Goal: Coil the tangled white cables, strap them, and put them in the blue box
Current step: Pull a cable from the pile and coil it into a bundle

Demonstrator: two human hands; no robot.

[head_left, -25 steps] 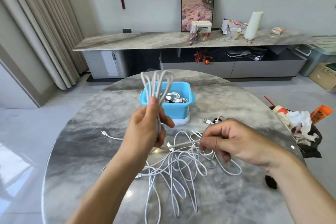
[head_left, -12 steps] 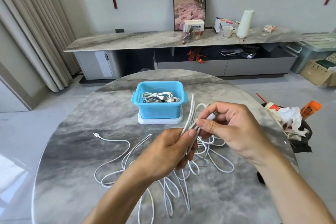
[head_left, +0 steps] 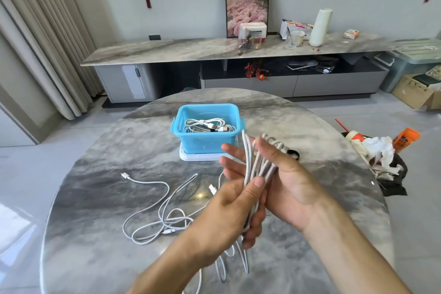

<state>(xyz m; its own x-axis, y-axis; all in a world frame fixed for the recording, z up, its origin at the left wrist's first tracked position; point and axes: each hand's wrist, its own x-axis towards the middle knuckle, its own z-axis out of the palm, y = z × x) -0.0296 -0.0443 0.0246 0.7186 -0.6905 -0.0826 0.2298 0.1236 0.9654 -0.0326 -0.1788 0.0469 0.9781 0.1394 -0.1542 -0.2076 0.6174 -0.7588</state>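
A folded bundle of white cable [head_left: 253, 166] stands upright between my hands above the round marble table [head_left: 100, 198]. My left hand [head_left: 235, 212] pinches the bundle with thumb and fingers near its middle. My right hand [head_left: 284, 181] lies against the bundle from the right, palm toward me, fingers spread around its upper loops. More white cable [head_left: 157, 210] lies loose and tangled on the table to the left, and some loops hang below my hands. The blue box [head_left: 205, 141] stands on a white lid behind, holding several coiled cables.
A small black strap [head_left: 294, 154] lies on the table just behind my right hand. Rubbish and an orange bottle [head_left: 405, 138] sit past the table's right edge. A long marble sideboard [head_left: 167, 51] runs along the back wall.
Both hands have come together lower and nearer to me. My right hand went from pinching a strand to lying flat against the bundle. The loose cable spread out to the left.
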